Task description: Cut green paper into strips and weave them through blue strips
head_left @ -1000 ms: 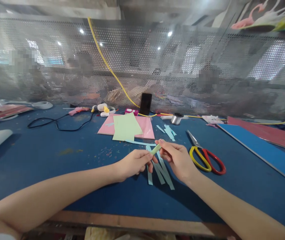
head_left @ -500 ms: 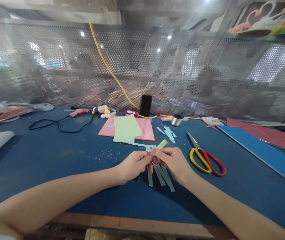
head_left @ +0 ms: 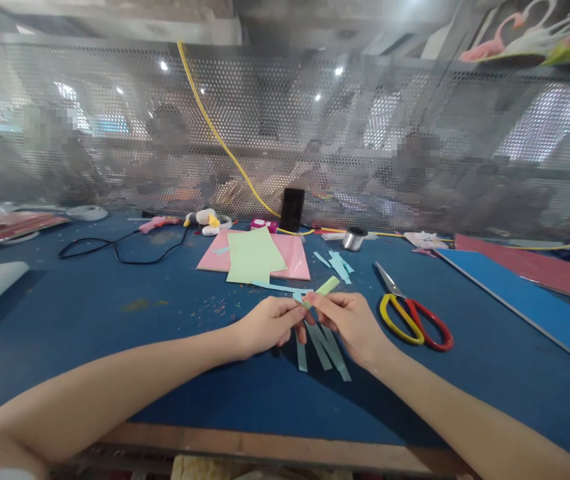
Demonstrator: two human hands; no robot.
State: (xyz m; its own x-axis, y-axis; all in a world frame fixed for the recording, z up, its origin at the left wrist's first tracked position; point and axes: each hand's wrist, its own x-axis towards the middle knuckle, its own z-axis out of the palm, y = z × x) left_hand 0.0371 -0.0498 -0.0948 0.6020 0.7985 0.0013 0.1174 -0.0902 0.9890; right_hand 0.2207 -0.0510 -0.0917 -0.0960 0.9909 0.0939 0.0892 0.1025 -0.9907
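Observation:
My left hand [head_left: 267, 327] and my right hand [head_left: 349, 327] meet over the blue work mat [head_left: 115, 333], their fingertips pinching a narrow pale green paper strip [head_left: 327, 286]. The strip's inner end is hidden between my fingers. Below my hands, several pale blue paper strips [head_left: 323, 350] lie fanned on the mat, partly under my fingers. A long pale blue strip [head_left: 277, 288] runs just beyond them. A sheet of pale green paper [head_left: 253, 256] rests on a pink sheet [head_left: 295, 257].
Red-and-yellow-handled scissors [head_left: 409, 313] lie to my right. Beyond them are a blue board [head_left: 529, 307] and a red sheet [head_left: 529, 270]. Along the back stand a black phone [head_left: 292, 209], a wire spool [head_left: 353, 239] and a glue gun [head_left: 157, 224], before a perforated metal screen [head_left: 285, 120].
The green strip has turned in my fingers, and more of it now sticks out up and to the right. My hands have shifted only slightly.

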